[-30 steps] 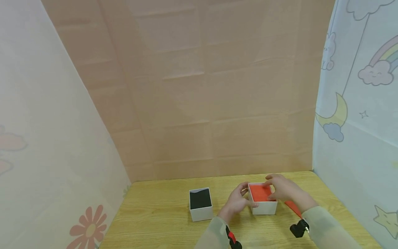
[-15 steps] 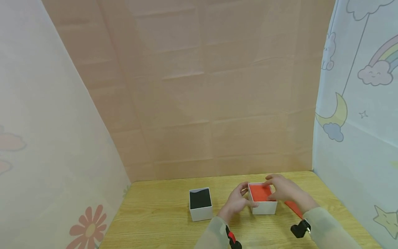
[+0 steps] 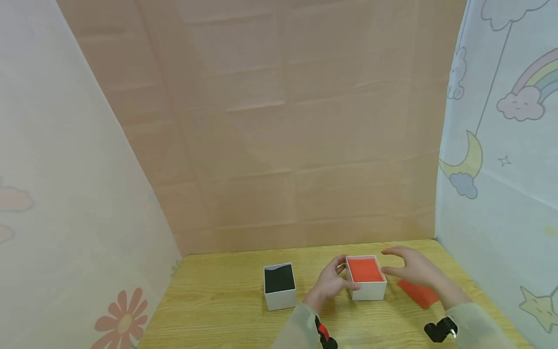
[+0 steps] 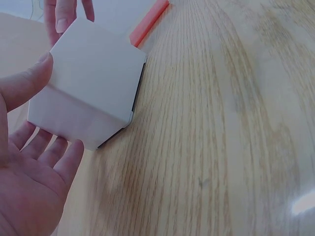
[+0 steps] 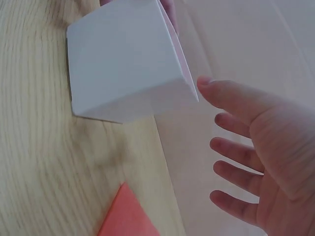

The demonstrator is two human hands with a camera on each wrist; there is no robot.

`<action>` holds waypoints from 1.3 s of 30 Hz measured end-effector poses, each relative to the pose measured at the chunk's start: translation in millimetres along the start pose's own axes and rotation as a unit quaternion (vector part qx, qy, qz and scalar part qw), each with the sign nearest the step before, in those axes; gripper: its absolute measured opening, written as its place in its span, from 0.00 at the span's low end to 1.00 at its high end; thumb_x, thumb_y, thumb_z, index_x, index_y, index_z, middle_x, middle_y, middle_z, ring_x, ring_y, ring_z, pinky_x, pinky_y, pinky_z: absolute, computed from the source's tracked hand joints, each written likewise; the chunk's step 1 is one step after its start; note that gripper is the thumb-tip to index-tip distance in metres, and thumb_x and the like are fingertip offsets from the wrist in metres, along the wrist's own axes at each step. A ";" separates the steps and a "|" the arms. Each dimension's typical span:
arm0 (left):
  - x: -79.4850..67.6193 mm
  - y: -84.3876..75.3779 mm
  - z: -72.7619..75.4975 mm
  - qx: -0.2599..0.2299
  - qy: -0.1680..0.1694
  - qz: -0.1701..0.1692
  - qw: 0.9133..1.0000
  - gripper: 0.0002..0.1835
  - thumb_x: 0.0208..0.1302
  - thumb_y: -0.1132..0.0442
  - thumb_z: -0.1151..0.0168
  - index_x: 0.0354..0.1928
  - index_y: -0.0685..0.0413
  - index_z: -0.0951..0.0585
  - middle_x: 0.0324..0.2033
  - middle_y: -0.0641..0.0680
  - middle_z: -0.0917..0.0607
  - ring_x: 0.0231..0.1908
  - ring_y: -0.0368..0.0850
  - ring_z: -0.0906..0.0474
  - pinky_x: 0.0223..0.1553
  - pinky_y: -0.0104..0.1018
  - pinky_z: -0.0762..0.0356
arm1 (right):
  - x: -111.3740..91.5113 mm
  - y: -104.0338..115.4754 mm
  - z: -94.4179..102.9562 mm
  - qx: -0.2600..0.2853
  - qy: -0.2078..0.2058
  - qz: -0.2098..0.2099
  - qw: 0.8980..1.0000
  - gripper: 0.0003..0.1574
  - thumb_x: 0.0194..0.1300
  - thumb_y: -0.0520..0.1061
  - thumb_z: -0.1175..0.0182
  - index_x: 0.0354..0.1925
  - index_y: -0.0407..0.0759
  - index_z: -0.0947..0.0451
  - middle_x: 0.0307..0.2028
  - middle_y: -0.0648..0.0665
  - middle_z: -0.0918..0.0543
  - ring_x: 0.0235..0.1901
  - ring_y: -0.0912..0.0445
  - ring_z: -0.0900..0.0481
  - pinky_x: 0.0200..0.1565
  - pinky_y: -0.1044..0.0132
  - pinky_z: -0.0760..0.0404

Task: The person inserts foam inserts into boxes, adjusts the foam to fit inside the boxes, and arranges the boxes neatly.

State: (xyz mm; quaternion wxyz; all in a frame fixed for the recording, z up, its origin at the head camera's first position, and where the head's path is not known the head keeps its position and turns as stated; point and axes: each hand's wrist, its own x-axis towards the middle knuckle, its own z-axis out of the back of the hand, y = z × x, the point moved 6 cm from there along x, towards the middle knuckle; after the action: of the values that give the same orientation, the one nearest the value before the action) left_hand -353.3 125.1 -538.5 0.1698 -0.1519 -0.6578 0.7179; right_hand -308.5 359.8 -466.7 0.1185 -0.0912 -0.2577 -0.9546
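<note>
An open-topped white box (image 3: 369, 292) stands on the table with a flat orange-red sheet (image 3: 365, 270) inside it, just below the rim. My left hand (image 3: 329, 281) holds the box's left side, thumb at the near face and fingers on the left side; in the left wrist view the thumb (image 4: 29, 81) lies near the box's edge. To the right of the box is my right hand (image 3: 414, 266), apart from it, fingers spread and nothing held. The right wrist view shows its thumb (image 5: 236, 98) close to the box corner. Below that hand lies a folded orange-red piece (image 3: 418, 293).
Further left stands a second white box (image 3: 281, 299) containing a black sheet (image 3: 279, 278). Both rest on a wood-grain table (image 3: 218, 300). A brown paper backdrop (image 3: 283, 145) rises behind, with patterned white panels on either side.
My right hand has let go of the box's right rim and moved right, its fingers spreading. More of the folded orange-red piece shows. My left hand stays on the box.
</note>
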 end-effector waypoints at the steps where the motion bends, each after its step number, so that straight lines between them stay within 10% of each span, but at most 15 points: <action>1: -0.1 -0.3 0.2 0.000 0.000 -0.001 1.000 0.47 0.53 0.73 0.18 0.77 0.49 0.27 0.70 0.46 0.22 0.73 0.54 0.28 0.71 0.56 0.29 | -2.1 -2.8 0.7 0.000 -0.005 -0.002 1.000 0.42 0.65 0.61 0.24 0.64 0.34 0.19 0.61 0.33 0.16 0.62 0.30 0.21 0.58 0.30 0.22; 39: -0.5 -0.5 0.4 -0.005 0.001 -0.004 1.000 0.47 0.53 0.74 0.18 0.76 0.48 0.26 0.70 0.44 0.23 0.74 0.53 0.29 0.72 0.55 0.30 | -70.3 -96.7 -24.5 -0.102 0.019 -0.174 0.979 0.75 0.57 0.81 0.30 0.62 0.12 0.32 0.55 0.12 0.30 0.53 0.17 0.33 0.48 0.25 0.25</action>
State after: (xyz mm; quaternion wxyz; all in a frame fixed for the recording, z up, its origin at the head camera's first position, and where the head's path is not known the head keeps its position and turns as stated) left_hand -353.0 124.6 -538.0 0.1728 -0.1511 -0.6619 0.7136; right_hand -270.5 440.9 -549.6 -0.0544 -0.0383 -0.1684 -0.9835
